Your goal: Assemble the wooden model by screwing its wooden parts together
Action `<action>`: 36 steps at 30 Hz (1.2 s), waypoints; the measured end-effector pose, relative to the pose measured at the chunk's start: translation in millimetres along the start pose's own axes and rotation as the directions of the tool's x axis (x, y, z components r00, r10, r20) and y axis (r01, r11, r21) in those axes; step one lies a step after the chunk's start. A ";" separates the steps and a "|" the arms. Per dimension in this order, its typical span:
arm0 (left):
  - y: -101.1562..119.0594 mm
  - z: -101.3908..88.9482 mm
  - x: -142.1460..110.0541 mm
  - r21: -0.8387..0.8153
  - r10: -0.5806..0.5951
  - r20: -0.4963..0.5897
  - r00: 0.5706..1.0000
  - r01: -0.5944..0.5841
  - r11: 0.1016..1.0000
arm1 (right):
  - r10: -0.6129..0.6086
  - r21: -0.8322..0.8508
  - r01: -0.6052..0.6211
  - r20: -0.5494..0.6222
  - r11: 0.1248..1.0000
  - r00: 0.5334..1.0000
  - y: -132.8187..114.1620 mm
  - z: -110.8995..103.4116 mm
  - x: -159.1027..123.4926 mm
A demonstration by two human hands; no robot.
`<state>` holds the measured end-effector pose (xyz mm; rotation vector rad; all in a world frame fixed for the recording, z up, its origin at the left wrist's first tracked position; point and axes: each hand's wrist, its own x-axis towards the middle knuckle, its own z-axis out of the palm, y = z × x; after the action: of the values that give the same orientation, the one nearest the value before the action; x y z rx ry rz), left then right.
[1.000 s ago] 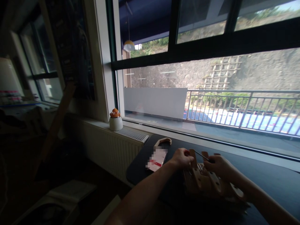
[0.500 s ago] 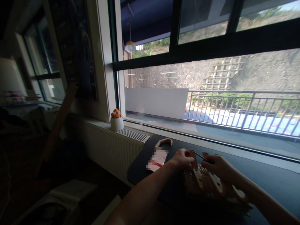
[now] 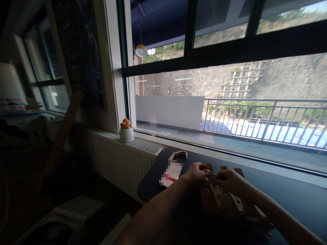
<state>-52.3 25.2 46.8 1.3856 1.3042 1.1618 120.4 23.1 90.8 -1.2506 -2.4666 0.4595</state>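
My right hand (image 3: 231, 181) is closed around the dark handle of a screwdriver (image 3: 211, 173), its thin metal shaft pointing left. At the tip of that shaft, the fingers of my left hand (image 3: 196, 172) are pinched together; whatever small thing they may hold is hidden. Below both hands lies a wooden rack (image 3: 220, 199) with upright slats and curved pieces that have dark holes. Its lower part sinks into shadow.
The dark table (image 3: 293, 185) carries a phone (image 3: 173, 174) with a lit screen and a curved wooden hook (image 3: 181, 154) behind it. An orange-topped pot (image 3: 127, 133) stands on the radiator (image 3: 127, 166). A window runs along the table's far side.
The screwdriver has swung down from the rack's leftmost upright slat to my left fingers. My right hand has shifted slightly left, and my left hand has drawn back a little from the slat.
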 end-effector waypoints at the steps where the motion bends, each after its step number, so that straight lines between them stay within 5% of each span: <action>1: 0.2 0.3 -0.1 0.001 0.002 -0.004 1.000 -0.002 1.000 | 0.006 -0.002 -0.006 0.000 1.000 1.000 -0.1 0.4 0.4; 14: 6.8 -5.2 -19.4 0.088 0.113 -0.145 0.983 -0.101 0.991 | 0.048 0.027 -0.049 0.043 0.998 0.998 0.6 2.4 6.5; 18: 11.8 -8.3 -47.3 0.205 0.269 -0.297 0.916 -0.214 0.955 | 0.038 0.040 -0.040 0.053 0.998 0.998 -1.3 -3.0 2.6; 21: 12.1 -2.4 -64.3 0.399 0.470 -0.202 0.859 -0.366 0.840 | 0.034 0.049 -0.034 -0.001 0.998 0.999 1.5 -10.4 0.5; 28: 8.9 10.6 -68.6 0.442 0.404 -0.074 0.912 -0.333 0.833 | -0.034 0.127 0.037 -0.028 0.991 0.999 10.7 -27.5 -11.1; 36: 14.0 14.0 -61.5 0.475 0.362 -0.103 0.927 -0.274 0.837 | -0.017 0.214 0.018 -0.008 0.977 1.000 19.1 -33.6 -17.2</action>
<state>-36.7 -37.0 54.5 1.9327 1.5927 1.2848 158.1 24.2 109.9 -1.1398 -2.3476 0.6956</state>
